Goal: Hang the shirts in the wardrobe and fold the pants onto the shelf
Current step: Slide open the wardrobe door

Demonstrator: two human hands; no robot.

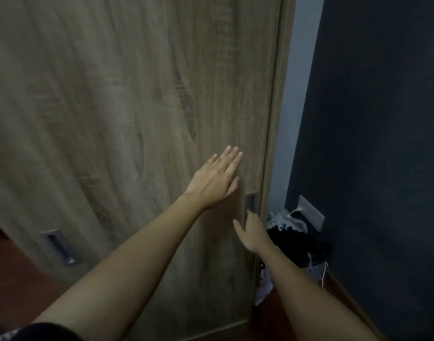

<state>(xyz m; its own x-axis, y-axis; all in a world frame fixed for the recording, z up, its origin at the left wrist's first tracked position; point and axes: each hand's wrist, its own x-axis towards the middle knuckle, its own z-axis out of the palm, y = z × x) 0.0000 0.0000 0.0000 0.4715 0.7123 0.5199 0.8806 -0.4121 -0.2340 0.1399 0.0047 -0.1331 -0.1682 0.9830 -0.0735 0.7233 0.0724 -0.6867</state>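
Wardrobe door [112,107] is filling most of the view, blurred. Well left of the fingers, a recessed handle [59,247] is sitting low. Left hand [214,180] is lying flat on the door, fingers straight and together. Just below them a second handle [251,201] is showing, half hidden. Right hand [251,232] is reaching to the door edge there; fingers mostly hidden, can't tell the grip. Right of it a clothes pile [294,239] is lying against the dark wall [371,143], too blurred to sort shirts from pants.
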